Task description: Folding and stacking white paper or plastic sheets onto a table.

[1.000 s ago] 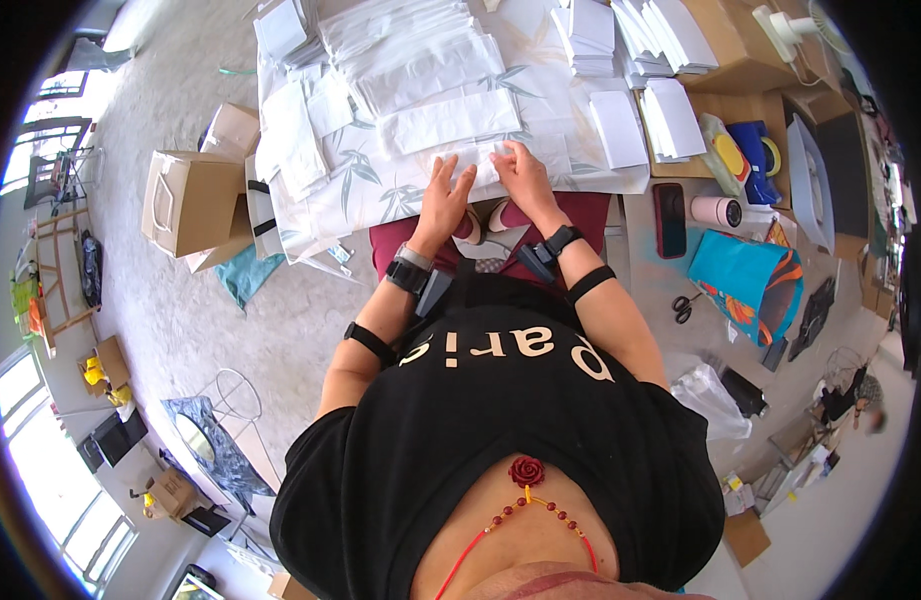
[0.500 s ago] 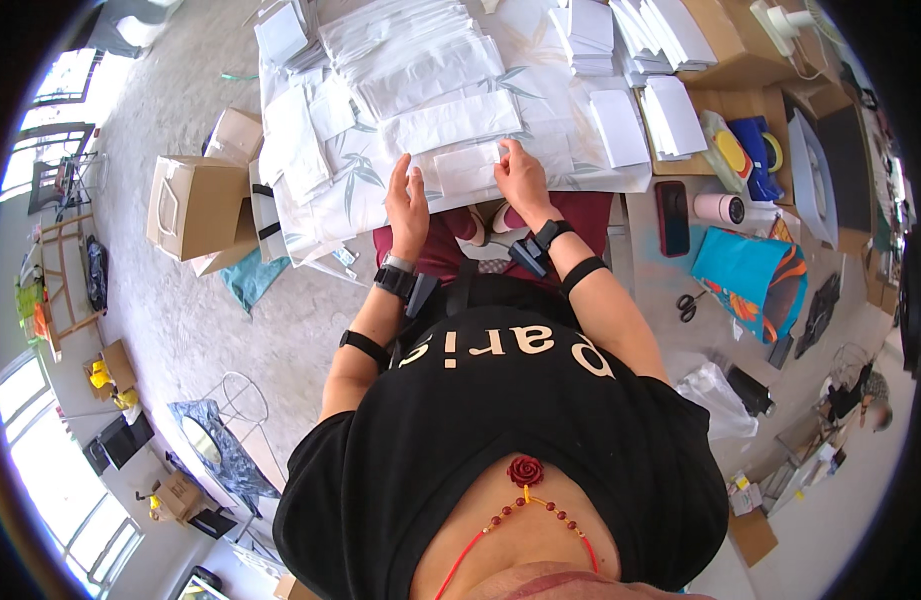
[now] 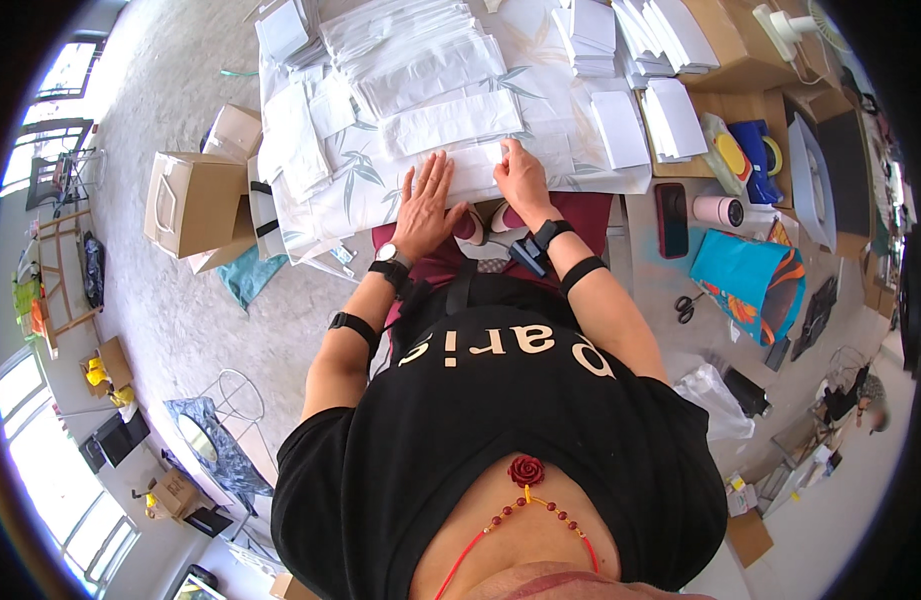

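Observation:
A thin white folded sheet (image 3: pixel 472 172) lies at the near edge of the patterned table cover, between my hands. My left hand (image 3: pixel 425 208) rests palm down at its left end, fingers stretched out and slightly apart. At the other end, my right hand (image 3: pixel 523 180) is closed, with thumb and forefinger pinched at the sheet's upper right corner. Just beyond lies a flat, wrinkled white sleeve (image 3: pixel 450 122). Behind that spreads a big overlapping stack of similar white sleeves (image 3: pixel 410 50).
Piles of folded white paper (image 3: pixel 620 128) stand at the right. Past them are a phone (image 3: pixel 671 220), a pink cup (image 3: pixel 718 210) and a blue bag (image 3: pixel 745 280). Scissors (image 3: pixel 687 307) lie lower down. Cardboard boxes (image 3: pixel 185 205) stand left of the table. A person (image 3: pixel 870 395) is at far right.
My left hand has turned from upright on its edge to palm down and moved right onto the sheet's left end. My right hand has stayed nearly in place.

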`<state>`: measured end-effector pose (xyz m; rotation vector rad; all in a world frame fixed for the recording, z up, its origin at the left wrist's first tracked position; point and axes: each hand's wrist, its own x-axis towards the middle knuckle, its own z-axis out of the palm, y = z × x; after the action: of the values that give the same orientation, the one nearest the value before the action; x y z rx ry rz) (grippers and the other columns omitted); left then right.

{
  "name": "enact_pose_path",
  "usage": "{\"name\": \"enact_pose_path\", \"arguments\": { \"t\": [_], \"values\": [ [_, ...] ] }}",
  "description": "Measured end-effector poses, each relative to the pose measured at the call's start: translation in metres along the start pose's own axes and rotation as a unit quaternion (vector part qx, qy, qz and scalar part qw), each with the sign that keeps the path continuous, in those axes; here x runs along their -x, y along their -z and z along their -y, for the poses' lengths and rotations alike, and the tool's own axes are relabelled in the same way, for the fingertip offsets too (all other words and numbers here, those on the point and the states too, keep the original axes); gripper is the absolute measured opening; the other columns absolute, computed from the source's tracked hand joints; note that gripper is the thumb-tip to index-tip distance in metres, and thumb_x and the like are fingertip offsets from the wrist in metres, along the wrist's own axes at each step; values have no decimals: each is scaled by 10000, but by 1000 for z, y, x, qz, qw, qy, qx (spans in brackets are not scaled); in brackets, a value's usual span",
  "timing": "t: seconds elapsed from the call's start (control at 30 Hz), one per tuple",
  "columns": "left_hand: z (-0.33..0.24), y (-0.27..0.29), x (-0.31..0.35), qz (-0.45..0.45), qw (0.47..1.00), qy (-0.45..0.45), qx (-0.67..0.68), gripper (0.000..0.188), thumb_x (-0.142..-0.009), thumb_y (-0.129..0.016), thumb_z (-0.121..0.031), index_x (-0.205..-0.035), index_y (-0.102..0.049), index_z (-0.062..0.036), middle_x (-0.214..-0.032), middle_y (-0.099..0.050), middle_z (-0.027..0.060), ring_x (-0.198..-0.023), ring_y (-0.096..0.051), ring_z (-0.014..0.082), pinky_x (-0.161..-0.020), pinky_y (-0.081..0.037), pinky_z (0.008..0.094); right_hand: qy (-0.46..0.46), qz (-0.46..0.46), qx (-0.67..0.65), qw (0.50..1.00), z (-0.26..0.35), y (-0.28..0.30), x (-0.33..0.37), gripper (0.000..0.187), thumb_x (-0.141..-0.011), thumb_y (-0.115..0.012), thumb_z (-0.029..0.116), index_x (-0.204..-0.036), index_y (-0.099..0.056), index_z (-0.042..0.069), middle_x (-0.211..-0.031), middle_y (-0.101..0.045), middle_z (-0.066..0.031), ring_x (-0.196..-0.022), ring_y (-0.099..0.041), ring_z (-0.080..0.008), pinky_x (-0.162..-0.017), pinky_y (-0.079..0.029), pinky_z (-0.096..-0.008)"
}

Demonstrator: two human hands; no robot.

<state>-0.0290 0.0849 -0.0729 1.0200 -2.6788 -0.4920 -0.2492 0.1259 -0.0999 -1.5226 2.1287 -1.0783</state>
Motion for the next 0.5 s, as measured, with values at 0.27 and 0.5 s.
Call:
{"name": "enact_pose_path", "arguments": {
  "t": [0.27, 0.5],
  "values": [
    [4, -2, 0, 39, 997, -27, -59, 839, -1001, -521, -570, -1622, -299, -50, -1710, -249, 132, -1597, -184, 262, -1281, -83, 523, 6, -9, -7, 1000, -6, 1, 0, 404, -833, -696, 12, -1217, -573, 3, -785, -672, -154, -734, -679, -371, -713, -544, -466],
    [4, 1, 2, 51, 996, -21, -65, 867, -983, -567, -574, -1639, -272, -89, -1715, -231, 131, -1597, -176, 264, -1284, -77, 526, 58, -20, 45, 997, 14, 24, 3, 354, -867, -691, 19, -1211, -610, 26, -1152, -660, -168, -1055, -647, -360, -890, -525, -446]
  ]
}}
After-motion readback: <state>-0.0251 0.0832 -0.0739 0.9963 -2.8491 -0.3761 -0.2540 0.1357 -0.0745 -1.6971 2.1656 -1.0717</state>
